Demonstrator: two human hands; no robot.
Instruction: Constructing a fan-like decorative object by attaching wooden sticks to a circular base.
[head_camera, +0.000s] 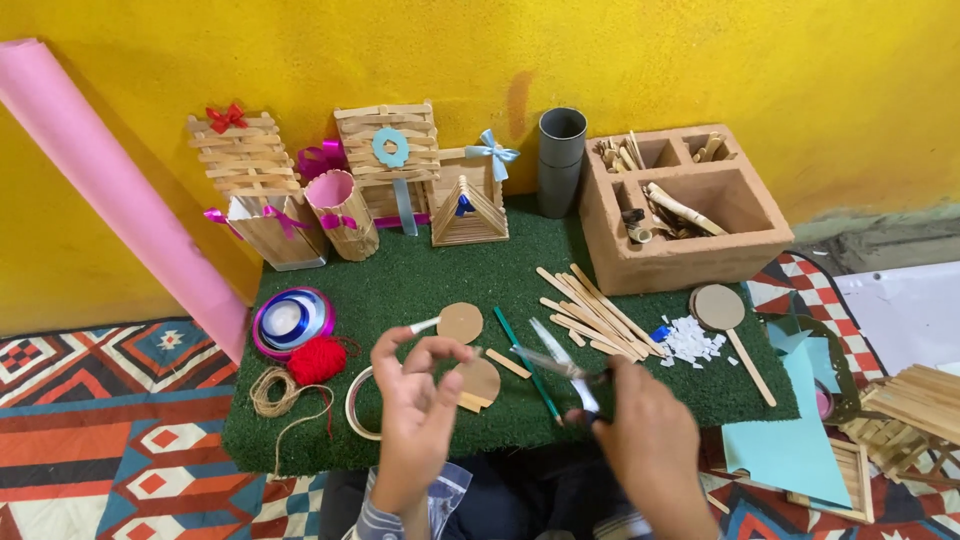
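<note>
The left hand (415, 420) is pinching its thumb and forefinger together above a round cardboard disc (480, 380); whether anything sits between them cannot be told. The right hand (645, 440) is gripping scissors (560, 365), fingers closed through the handles, blades pointing toward the left fingers. Risk: the blades are nearing those fingertips and could nick them. Everything is lying on a green turf mat (400, 280) against a yellow wall (700, 60).

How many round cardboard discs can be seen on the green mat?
3. One disc lies above the left hand; a second disc lies between the hands, partly hidden; a third disc lies before the brick box, on a stick. Others may be hidden.
</note>
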